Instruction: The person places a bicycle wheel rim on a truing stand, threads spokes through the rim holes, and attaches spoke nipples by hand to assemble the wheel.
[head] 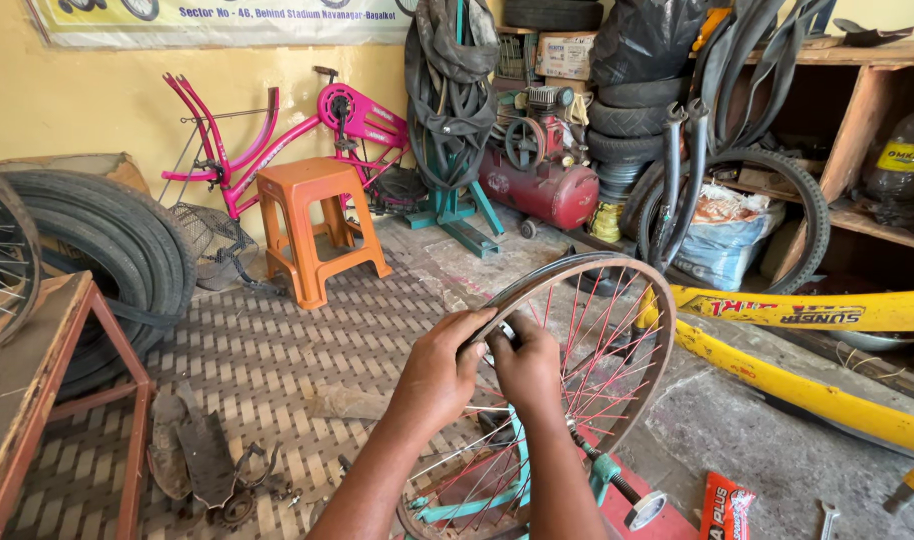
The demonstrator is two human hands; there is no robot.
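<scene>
Both hands meet at the upper left of a bicycle wheel [587, 350] that stands upright in a teal stand [522, 480] in the lower middle of the view. The left hand [439, 372] curls its fingers [474, 330] over the dark rim from the near side, closed on it. The right hand [527, 365] sits just beside it, touching the rim, its fingers folded around something small that cannot be made out. The rim runs between the two hands and arcs up and to the right away from them, with red spokes fanning below. A yellow bicycle frame [807, 345] lies to the right, an orange stool [312, 225] stands well behind on the patterned floor, and a red compressor [542, 185] sits against the back wall.
</scene>
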